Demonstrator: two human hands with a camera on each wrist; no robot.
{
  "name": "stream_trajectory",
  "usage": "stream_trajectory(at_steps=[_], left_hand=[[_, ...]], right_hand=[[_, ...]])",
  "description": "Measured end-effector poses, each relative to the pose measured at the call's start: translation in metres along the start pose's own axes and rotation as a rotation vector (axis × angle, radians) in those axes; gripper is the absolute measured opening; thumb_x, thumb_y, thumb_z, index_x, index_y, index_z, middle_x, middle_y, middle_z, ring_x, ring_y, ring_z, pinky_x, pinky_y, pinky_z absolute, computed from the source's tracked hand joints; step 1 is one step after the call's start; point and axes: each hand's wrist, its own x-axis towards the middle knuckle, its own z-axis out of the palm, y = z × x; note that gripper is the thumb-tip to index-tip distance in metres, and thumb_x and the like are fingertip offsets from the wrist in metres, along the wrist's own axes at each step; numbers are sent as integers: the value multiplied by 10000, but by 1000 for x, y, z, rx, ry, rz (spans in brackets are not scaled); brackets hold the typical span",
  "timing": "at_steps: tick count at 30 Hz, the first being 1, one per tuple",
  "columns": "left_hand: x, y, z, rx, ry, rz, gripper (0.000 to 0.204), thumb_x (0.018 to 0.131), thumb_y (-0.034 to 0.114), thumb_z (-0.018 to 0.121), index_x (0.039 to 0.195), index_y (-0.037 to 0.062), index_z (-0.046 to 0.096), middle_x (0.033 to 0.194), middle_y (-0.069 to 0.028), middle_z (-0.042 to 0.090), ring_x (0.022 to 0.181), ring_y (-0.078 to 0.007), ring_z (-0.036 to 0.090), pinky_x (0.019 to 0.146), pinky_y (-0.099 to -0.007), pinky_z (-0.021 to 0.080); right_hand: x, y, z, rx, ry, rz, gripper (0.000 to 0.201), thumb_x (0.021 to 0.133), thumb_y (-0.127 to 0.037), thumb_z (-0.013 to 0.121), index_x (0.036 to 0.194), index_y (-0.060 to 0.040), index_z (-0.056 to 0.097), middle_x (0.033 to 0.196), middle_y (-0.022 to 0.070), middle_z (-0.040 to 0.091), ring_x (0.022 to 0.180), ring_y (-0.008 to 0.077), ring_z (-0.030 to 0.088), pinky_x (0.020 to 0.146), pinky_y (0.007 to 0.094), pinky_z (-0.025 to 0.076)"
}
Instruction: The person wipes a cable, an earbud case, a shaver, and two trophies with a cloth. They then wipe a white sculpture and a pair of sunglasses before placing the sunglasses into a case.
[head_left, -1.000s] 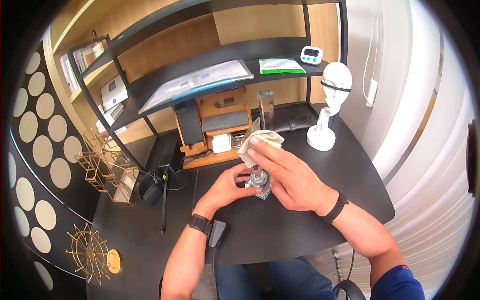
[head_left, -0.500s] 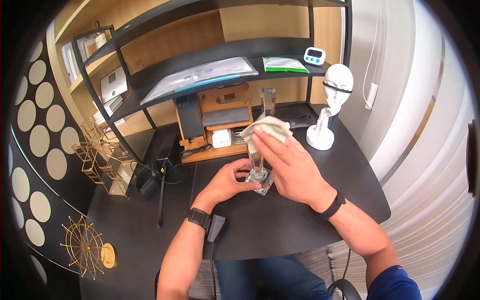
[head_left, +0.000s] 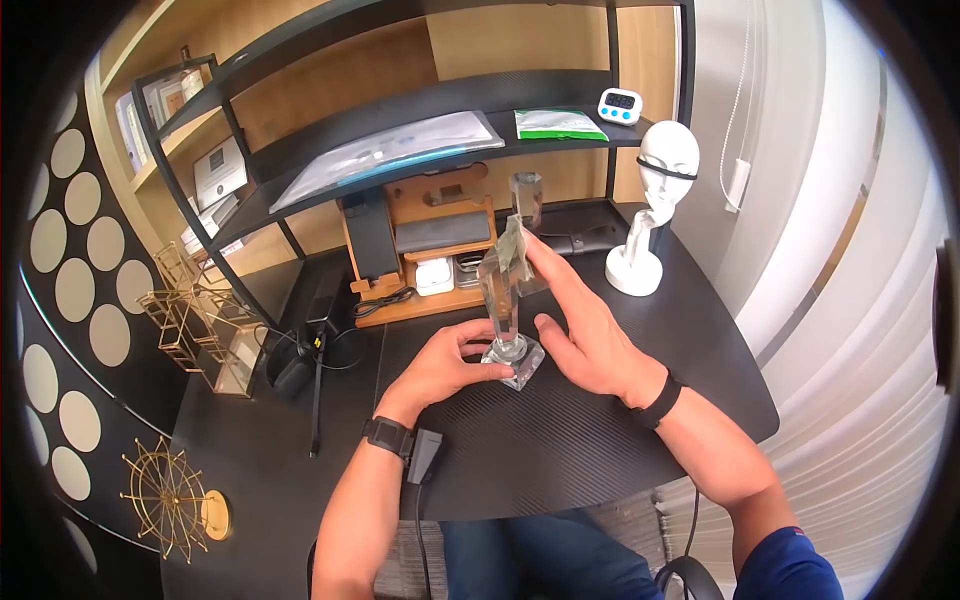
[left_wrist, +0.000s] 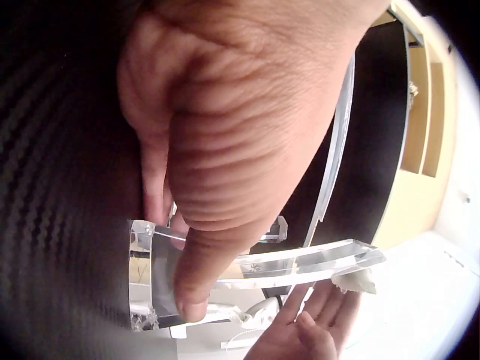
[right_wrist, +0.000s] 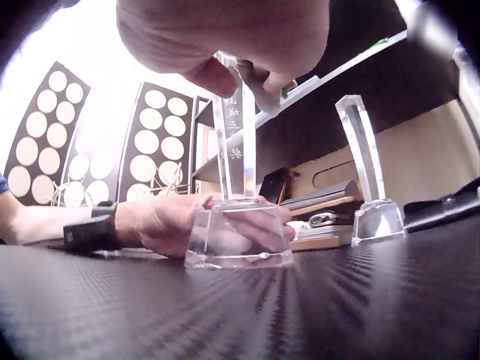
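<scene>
Well, the left hand (head_left: 440,372) pinches the base of the crystal trophy (head_left: 500,304), upright on the surface (head_left: 560,445). The right hand (head_left: 592,345), fingers straight, presses the cloth (head_left: 513,254) to the trophy's top; another trophy (head_left: 526,192) stands behind it.

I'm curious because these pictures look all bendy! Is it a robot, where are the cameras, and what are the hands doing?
No robot here: it's a person with two bare hands. One camera, worn on the head, looks down over the desk. The sideways picture comes from the left wrist, and the low one, near the desk, from the right wrist. The left hand grips the base of a clear trophy. The right hand presses a cloth against its top. Behind stands another clear trophy, with a white model head to the right.
</scene>
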Motion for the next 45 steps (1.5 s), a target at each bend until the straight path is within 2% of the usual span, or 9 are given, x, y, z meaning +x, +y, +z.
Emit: stream_trajectory(at_steps=[6, 18, 21, 24, 27, 32, 35, 42, 45], left_hand=[[0, -3, 0, -65, -30, 7, 693, 882, 153, 940, 1505, 30, 664, 1402, -65, 738, 1305, -203, 667, 1188, -370, 492], [-1, 4, 2, -59, -30, 46, 759, 882, 121, 934, 1535, 8, 562, 1459, -114, 692, 1372, -228, 633, 1238, -402, 445], [0, 2, -1, -83, -51, -26, 872, 872, 69, 933, 1621, 32, 487, 1567, -85, 616, 1423, -180, 577, 1255, -381, 412], [0, -2, 0, -68, -9, 11, 885, 865, 66, 940, 1622, 34, 484, 1572, -78, 610, 1417, -179, 577, 1233, -379, 428], [2, -3, 1, -48, 0, 61, 927, 846, 131, 961, 1628, 23, 474, 1398, -118, 691, 1284, -209, 644, 1156, -380, 497], [-1, 3, 3, 29, 33, 5, 865, 848, 173, 976, 1578, 39, 532, 1523, -59, 625, 1390, -173, 580, 1177, -367, 456], [0, 3, 1, 118, 21, -48, 840, 845, 171, 970, 1566, 47, 558, 1545, -58, 608, 1407, -175, 571, 1187, -378, 458], [-7, 8, -4, 114, -56, 31, 760, 905, 57, 833, 1602, 43, 531, 1573, -53, 590, 1447, -175, 550, 1305, -404, 376], [-6, 3, -4, 100, -60, 61, 733, 899, 11, 797, 1585, 36, 543, 1555, -53, 601, 1450, -177, 549, 1324, -413, 355]], right_hand=[[1, 14, 7, 384, 18, 26, 955, 852, 148, 461, 1752, -64, 223, 1797, 210, 277, 1643, 371, 348, 1318, 474, 373], [-9, 20, 6, 533, -208, 392, 695, 937, 62, 511, 1620, -40, 437, 1520, 220, 625, 1466, 355, 589, 1176, 471, 494], [-9, 18, 2, 278, -324, 439, 615, 984, 52, 543, 1590, -17, 470, 1451, 218, 675, 1377, 350, 644, 1150, 450, 494], [-8, 12, 0, 51, -367, 455, 460, 1009, -10, 609, 1468, -2, 575, 1223, 273, 748, 1157, 441, 725, 996, 468, 563], [-11, 12, 4, -32, -189, 324, 274, 969, -75, 685, 1231, -15, 737, 996, 266, 754, 959, 494, 717, 815, 526, 580], [-13, 13, 5, -89, -138, 329, 244, 955, -87, 722, 1180, -4, 766, 931, 255, 756, 894, 460, 745, 793, 483, 593], [-10, 16, -5, 74, -177, 507, 264, 940, -100, 703, 1168, 25, 750, 884, 254, 751, 838, 418, 772, 783, 443, 592], [-21, 41, -17, -360, -275, 495, 253, 913, -70, 630, 1113, 46, 733, 936, 297, 741, 913, 486, 733, 826, 523, 583], [-20, 39, -12, -313, -217, 486, 257, 924, -36, 603, 1129, 45, 736, 939, 305, 735, 919, 495, 725, 835, 524, 586]])
